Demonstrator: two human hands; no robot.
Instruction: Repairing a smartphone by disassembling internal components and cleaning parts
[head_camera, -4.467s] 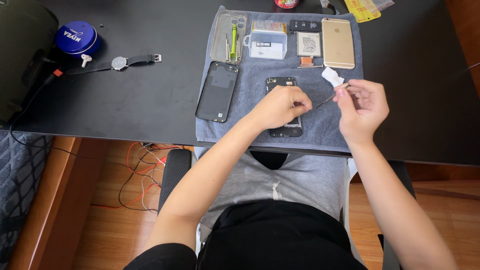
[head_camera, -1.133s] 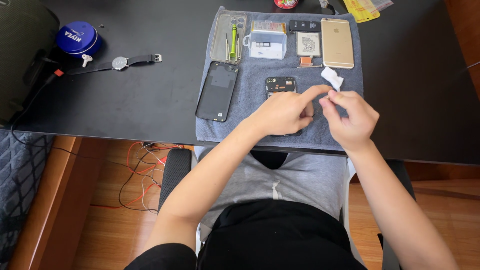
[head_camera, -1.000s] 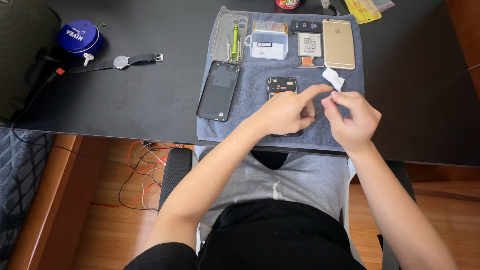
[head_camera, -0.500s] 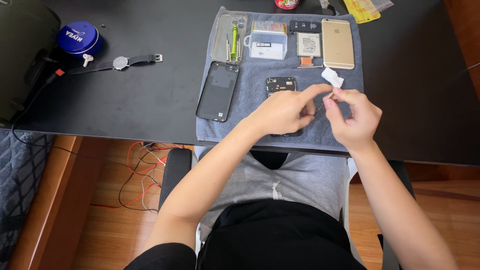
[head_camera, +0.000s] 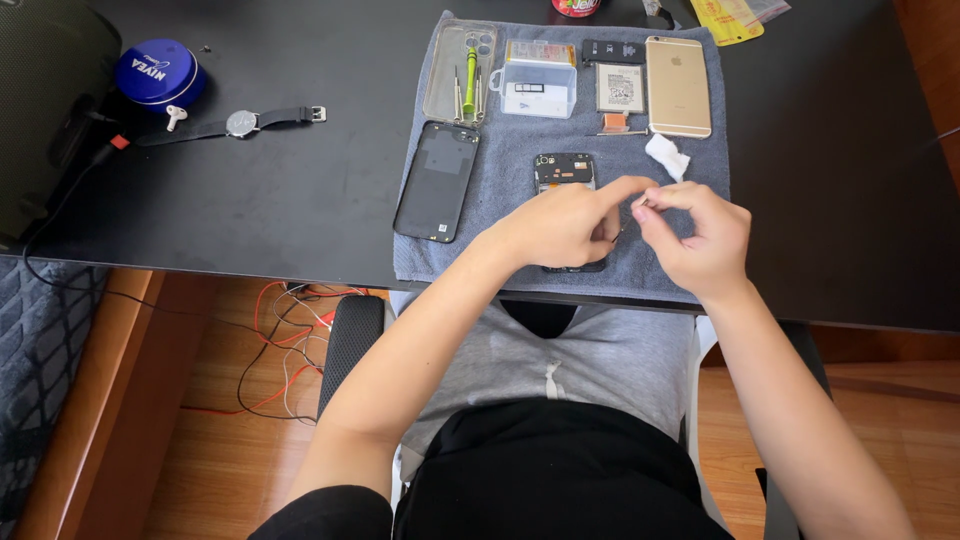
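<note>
- A seated person in a grey shirt and dark shorts leans over a black surface (head_camera: 850, 200), a dark chair (head_camera: 350, 340) just beside the left forearm and red wires (head_camera: 285, 320) on the wooden floor below.
- The left hand (head_camera: 560, 225) rests on an opened black phone (head_camera: 565, 170) lying on a grey towel (head_camera: 500, 190); its forefinger stretches toward the right hand, the other fingers curled over the phone's lower half.
- The right hand (head_camera: 700, 235) hovers just beside it, thumb and forefinger pressed together on something too small to make out; a thin dark tool tip shows between the two hands.
- A crumpled white wipe (head_camera: 666, 157) lies on the towel just beyond the right hand.
- A black phone back cover (head_camera: 437, 181) lies on the towel to the left.
- Farther back on the towel: a clear phone case (head_camera: 462, 65) with a green-handled tool (head_camera: 469, 70), a small clear plastic box (head_camera: 538, 88), a flat battery (head_camera: 620, 87) and a gold phone (head_camera: 678, 86) face down.
- Far left on the surface: a wristwatch (head_camera: 240, 121) and a round blue tin (head_camera: 158, 74).
</note>
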